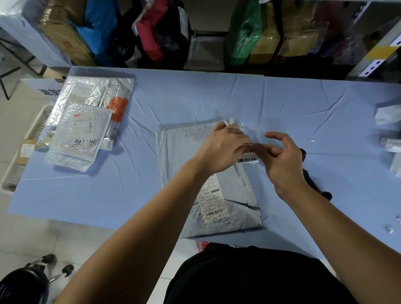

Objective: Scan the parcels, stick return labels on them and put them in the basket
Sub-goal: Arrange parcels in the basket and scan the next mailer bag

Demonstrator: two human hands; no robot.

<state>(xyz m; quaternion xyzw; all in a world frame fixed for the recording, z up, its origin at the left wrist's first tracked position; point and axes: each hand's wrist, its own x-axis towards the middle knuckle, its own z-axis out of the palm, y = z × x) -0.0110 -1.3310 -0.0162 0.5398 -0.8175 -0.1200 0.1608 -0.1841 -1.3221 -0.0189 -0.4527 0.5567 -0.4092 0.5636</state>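
Parcel, grey flat plastic mailer [194, 152], printed shipping slip and handwritten number facing up, lies at centre of pale blue cloth-covered surface [286, 102]. Left grip [223, 150] and right grip [281, 159] meet above its 1 o'clock corner, both pinching small white return label with black characters [248, 159]. Stack of silver bubble-wrap mailers [84, 127] at 10 o'clock. White slatted plastic basket [14, 171] at 9 o'clock, just beyond surface edge.

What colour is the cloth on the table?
The cloth is light blue, clearest in the head view.
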